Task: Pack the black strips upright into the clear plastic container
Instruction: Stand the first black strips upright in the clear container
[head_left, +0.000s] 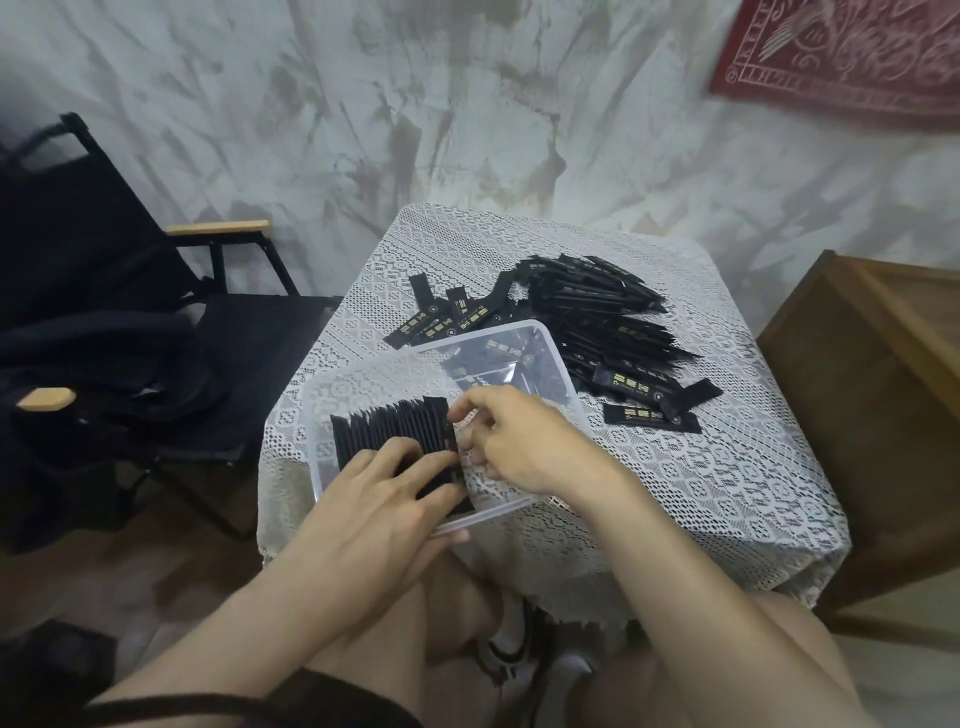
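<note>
A clear plastic container (540, 338) sits tilted at the near side of the small table. A row of black strips (384, 426) stands upright inside its left half. My left hand (379, 499) lies over the near end of that row, fingers straight and pressing on the strips, thumb at the container's near rim. My right hand (514, 441) reaches into the container from the right and pinches the end strip of the row at its top. A large loose pile of black strips (597, 317) with gold print lies flat on the table behind and to the right of the container.
The table wears a white lace cloth (675, 467). A black folding chair (156, 312) with wooden armrests stands to the left, dark clothing on it. A wooden cabinet (872, 389) stands to the right. My knees are under the table's near edge.
</note>
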